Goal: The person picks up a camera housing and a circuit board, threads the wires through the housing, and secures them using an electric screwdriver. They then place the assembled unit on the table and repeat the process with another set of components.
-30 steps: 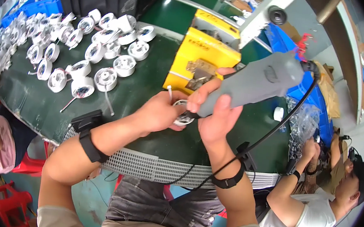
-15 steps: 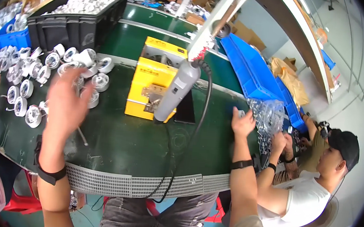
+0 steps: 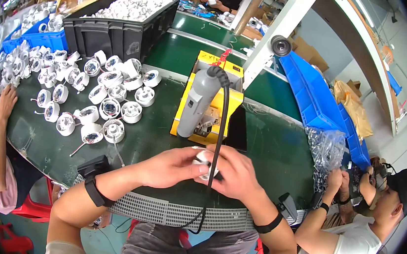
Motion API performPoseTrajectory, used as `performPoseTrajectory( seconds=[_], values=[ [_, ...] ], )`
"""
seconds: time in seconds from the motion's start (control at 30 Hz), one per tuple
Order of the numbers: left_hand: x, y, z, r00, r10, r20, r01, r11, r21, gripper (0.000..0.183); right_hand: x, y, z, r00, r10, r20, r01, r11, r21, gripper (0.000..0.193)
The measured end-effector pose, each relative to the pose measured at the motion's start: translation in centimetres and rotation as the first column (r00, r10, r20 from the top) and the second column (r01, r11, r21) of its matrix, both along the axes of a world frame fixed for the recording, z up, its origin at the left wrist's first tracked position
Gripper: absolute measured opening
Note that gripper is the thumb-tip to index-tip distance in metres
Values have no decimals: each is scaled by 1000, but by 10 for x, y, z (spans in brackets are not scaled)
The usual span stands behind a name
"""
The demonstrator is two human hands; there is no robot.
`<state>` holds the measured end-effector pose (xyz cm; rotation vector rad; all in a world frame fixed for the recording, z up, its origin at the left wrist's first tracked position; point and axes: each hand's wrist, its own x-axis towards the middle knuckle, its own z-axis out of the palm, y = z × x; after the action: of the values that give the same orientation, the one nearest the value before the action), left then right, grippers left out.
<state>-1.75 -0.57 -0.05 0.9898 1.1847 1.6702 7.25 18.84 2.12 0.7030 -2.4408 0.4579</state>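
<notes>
Step we judge handling: left hand (image 3: 169,169) and right hand (image 3: 239,174) pinched closed on white part (image 3: 205,156), lower centre; next needs steadiness.

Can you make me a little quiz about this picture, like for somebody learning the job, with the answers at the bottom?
1. Which colour is the box behind the hanging grey tool?
A) red
B) yellow
C) white

2. True or false: the camera wearer's left hand and right hand are both touching one small white part.

3. Fill the gap: the big black crate is heaped with small ______ pieces.

Key: 1: B, yellow. 2: True. 3: white.
</notes>
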Motion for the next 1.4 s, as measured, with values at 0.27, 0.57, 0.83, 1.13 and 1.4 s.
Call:
performPoseTrajectory(
  seconds=[0.27,0.57,0.83,1.13,1.4],
  values=[
    [-2,-3,10,978,135,-160,-156,979,-128,51,10,-5,-19,864,379,331,154,426,-891,54],
    [0,2,11,927,151,-345,-228,954,-196,57,10,12,-8,700,436,565,418,390,-820,15],
    [4,7,-1,903,94,419,-30,987,-157,53,17,12,-11,701,565,435,291,331,-898,15],
    [10,13,-3,943,182,280,-132,973,-187,52,11,4,-21,857,239,457,161,718,-677,7],
    [11,15,-6,970,226,89,-212,967,-144,50,14,1,-16,848,166,504,268,685,-677,7]
  ],
)
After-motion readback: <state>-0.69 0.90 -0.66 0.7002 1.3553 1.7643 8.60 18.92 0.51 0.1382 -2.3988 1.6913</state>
